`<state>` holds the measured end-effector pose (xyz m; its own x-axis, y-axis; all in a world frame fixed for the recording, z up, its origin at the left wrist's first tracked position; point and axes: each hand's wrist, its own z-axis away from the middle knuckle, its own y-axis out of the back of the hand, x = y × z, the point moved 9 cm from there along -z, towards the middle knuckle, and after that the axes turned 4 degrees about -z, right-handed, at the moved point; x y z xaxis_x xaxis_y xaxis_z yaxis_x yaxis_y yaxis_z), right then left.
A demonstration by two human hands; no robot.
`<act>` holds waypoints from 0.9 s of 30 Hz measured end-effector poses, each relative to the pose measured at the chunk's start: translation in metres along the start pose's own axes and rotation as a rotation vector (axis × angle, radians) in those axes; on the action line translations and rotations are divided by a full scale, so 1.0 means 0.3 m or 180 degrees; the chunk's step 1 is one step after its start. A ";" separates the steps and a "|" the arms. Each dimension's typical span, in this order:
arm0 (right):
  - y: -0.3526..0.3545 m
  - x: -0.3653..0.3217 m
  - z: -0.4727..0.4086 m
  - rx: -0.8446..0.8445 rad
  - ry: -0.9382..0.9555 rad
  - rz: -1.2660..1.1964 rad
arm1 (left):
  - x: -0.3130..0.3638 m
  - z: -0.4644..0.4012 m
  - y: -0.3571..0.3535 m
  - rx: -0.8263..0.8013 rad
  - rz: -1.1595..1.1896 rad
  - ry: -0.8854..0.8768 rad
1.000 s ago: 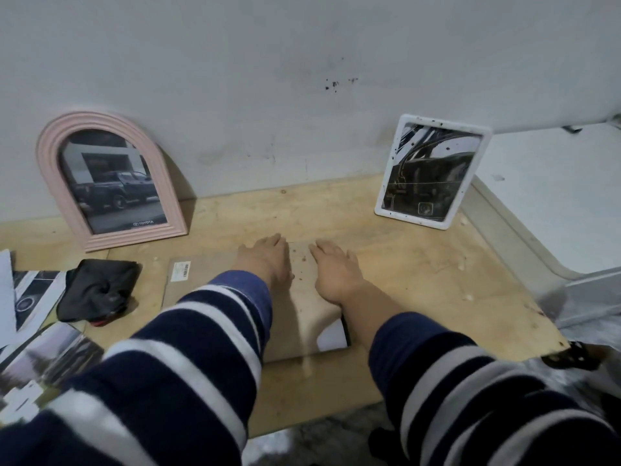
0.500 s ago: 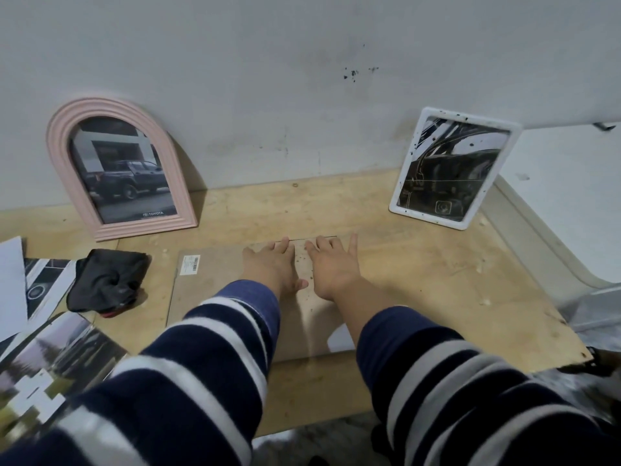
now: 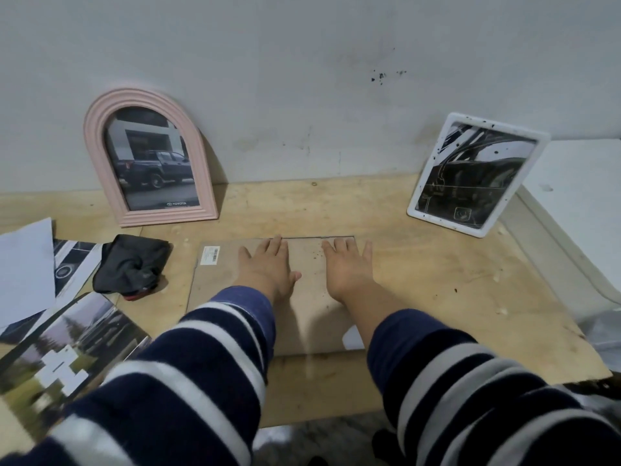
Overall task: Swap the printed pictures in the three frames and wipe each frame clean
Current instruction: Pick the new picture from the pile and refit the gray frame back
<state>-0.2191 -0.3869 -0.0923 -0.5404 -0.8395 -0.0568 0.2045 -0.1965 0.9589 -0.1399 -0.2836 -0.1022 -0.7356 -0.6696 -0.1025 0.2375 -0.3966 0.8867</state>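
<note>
Both hands have slid apart across the brown backing board (image 3: 312, 297) of the third frame, lying face down mid-bench near the front edge. The left hand (image 3: 265, 267) and right hand (image 3: 347, 267) now rest flat, fingers straight and slightly spread, gripping nothing. The board seems pressed home. The pink arched frame (image 3: 148, 156) and white frame (image 3: 477, 173) lean at the back edge; the black cloth (image 3: 131, 264) waits left.
</note>
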 end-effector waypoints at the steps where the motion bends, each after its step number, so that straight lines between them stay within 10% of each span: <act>1: 0.012 -0.022 0.001 0.0097 0.0004 -0.0008 | -0.056 0.014 -0.010 -0.0010 0.0043 0.0151; 9: 0.015 -0.357 -0.047 -0.0314 0.0894 -0.0672 | -0.350 0.059 -0.035 -0.0063 0.0291 0.0699; 27: -0.017 -0.453 -0.090 -0.0051 0.0790 0.0109 | -0.333 0.069 -0.016 0.0208 0.0025 0.0608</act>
<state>-0.1245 -0.2854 -0.0970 -0.3163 -0.9441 -0.0929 0.2333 -0.1723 0.9570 -0.0806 -0.2018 -0.0869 -0.5986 -0.7820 -0.1737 0.1965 -0.3536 0.9145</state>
